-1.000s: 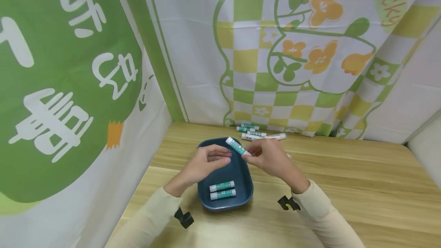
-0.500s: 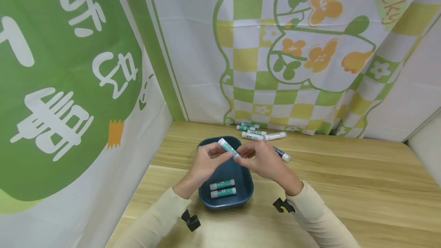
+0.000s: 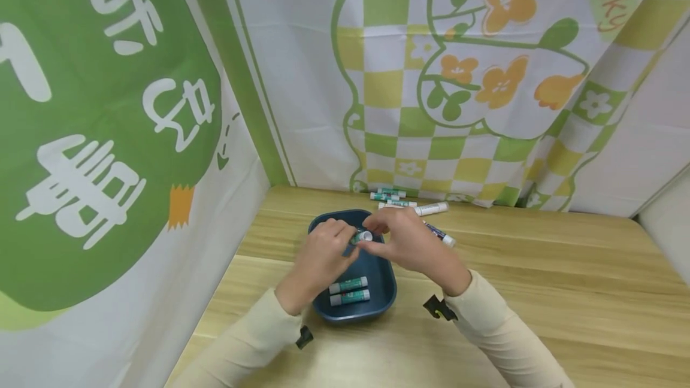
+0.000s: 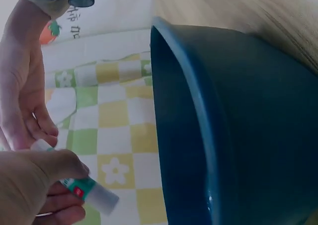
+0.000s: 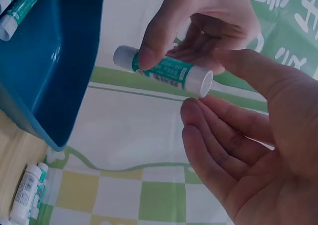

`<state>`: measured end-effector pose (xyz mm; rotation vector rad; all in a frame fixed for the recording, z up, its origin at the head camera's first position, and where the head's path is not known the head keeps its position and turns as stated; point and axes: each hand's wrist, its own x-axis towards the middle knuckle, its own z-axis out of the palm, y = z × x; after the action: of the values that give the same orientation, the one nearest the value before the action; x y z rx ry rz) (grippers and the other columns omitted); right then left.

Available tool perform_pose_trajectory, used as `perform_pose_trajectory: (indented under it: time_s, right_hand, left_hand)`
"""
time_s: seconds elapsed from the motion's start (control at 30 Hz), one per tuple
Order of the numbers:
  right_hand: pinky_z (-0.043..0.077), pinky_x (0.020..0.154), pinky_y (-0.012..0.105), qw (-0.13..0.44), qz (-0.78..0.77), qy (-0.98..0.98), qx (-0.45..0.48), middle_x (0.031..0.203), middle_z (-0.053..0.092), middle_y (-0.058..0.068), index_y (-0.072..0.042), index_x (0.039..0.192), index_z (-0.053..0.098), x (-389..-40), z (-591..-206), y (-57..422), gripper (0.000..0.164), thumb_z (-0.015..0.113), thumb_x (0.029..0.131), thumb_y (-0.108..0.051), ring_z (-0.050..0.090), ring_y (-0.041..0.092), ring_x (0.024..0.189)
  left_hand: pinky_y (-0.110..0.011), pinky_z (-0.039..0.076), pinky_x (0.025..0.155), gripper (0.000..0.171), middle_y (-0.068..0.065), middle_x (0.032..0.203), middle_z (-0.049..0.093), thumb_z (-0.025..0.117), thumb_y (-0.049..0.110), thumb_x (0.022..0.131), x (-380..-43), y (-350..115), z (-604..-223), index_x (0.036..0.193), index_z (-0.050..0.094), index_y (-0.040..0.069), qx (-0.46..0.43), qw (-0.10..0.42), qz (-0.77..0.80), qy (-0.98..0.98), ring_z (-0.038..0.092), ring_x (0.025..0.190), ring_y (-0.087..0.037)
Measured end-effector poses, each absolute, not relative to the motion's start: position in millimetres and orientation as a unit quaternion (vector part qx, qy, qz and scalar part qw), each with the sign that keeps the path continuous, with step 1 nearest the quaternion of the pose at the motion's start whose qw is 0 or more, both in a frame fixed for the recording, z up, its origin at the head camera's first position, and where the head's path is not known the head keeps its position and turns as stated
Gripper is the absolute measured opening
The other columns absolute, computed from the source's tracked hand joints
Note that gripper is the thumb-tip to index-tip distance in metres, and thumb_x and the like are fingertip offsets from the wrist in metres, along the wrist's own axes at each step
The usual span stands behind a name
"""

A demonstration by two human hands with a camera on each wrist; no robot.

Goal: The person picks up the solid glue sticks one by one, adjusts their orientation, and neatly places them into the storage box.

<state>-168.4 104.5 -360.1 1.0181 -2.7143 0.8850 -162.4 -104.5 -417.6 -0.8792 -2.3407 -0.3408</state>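
Note:
My left hand pinches a green-and-white glue stick between thumb and fingers, above the far part of a dark blue plastic bin. A plain white end of the stick points towards my right hand. In the right wrist view, the right hand's fingers are spread loosely, with its fingertips right by that end. Two more green glue sticks lie side by side in the bin, the upper glue stick just beyond the lower glue stick.
Behind the bin, several green-and-white glue sticks and a larger white stick lie at the table's back edge. A dark blue stick is partly hidden by the right hand. Patterned cloth hangs behind the wooden table.
The right hand first held the glue stick; the left hand came in and took hold of it. The stick has turned, and the right fingers have let go of it.

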Motion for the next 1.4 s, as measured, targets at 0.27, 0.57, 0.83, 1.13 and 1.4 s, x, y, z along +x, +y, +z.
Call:
perform_pose_trajectory:
  time_s: [0.27, 0.57, 0.83, 1.13, 1.4]
  right_hand:
    - [0.059, 0.069, 0.021, 0.057, 0.239, -0.903, 0.353, 0.095, 0.08, 0.003, -0.007, 0.104, 0.081, -167.6, -367.4, 103.1, 0.015, 0.083, 0.092, -0.016, 0.072, 0.01, 0.079]
    - [0.058, 0.067, 0.017, -0.002, 0.256, -0.899, 0.356, 0.093, 0.081, 0.005, -0.005, 0.106, 0.082, -174.3, -377.8, 107.1, 0.014, 0.08, 0.094, -0.012, 0.073, 0.007, 0.076]
    - [0.061, 0.07, 0.018, -0.025, 0.289, -0.886, 0.361, 0.097, 0.082, 0.006, -0.005, 0.105, 0.082, -185.6, -397.1, 114.9, 0.012, 0.079, 0.095, -0.011, 0.076, 0.009, 0.081]
    - [0.06, 0.071, 0.017, -0.032, 0.271, -0.867, 0.418, 0.096, 0.083, 0.006, -0.005, 0.104, 0.083, -195.8, -427.5, 109.2, 0.012, 0.079, 0.095, -0.011, 0.075, 0.005, 0.079]
    - [0.058, 0.071, 0.013, -0.053, 0.256, -0.854, 0.449, 0.097, 0.082, 0.007, -0.004, 0.105, 0.083, -207.5, -446.7, 94.7, 0.013, 0.08, 0.095, -0.011, 0.074, 0.004, 0.08]
  left_hand:
    - [-0.028, 0.058, 0.075, 0.021, 0.0, 0.087, 0.075, 0.092, 0.02, 0.08, -157.8, -99.5, -416.5, 0.092, 0.078, 0.01, -0.337, 0.33, -0.032, -0.881, 0.067, 0.081, -0.016]
    - [-0.029, 0.061, 0.076, 0.029, -0.003, 0.096, 0.075, 0.089, 0.027, 0.085, -153.4, -110.1, -418.7, 0.102, 0.077, 0.007, -0.335, 0.253, -0.041, -0.907, 0.068, 0.087, -0.019]
    - [-0.053, 0.049, 0.118, 0.095, -0.021, 0.159, 0.051, 0.072, 0.064, 0.092, -143.3, -146.2, -420.4, 0.154, 0.048, -0.004, -0.254, 0.047, -0.136, -0.957, 0.052, 0.147, -0.038]
    - [-0.056, 0.025, 0.132, 0.131, -0.022, 0.178, 0.007, 0.061, 0.087, 0.084, -122.8, -160.0, -446.9, 0.168, 0.013, -0.002, -0.227, -0.054, -0.16, -0.959, 0.009, 0.166, -0.039]
    - [-0.055, 0.023, 0.133, 0.138, -0.022, 0.178, 0.0, 0.058, 0.092, 0.08, -114.8, -159.2, -463.5, 0.168, 0.007, -0.001, -0.218, -0.056, -0.154, -0.962, 0.002, 0.167, -0.038]
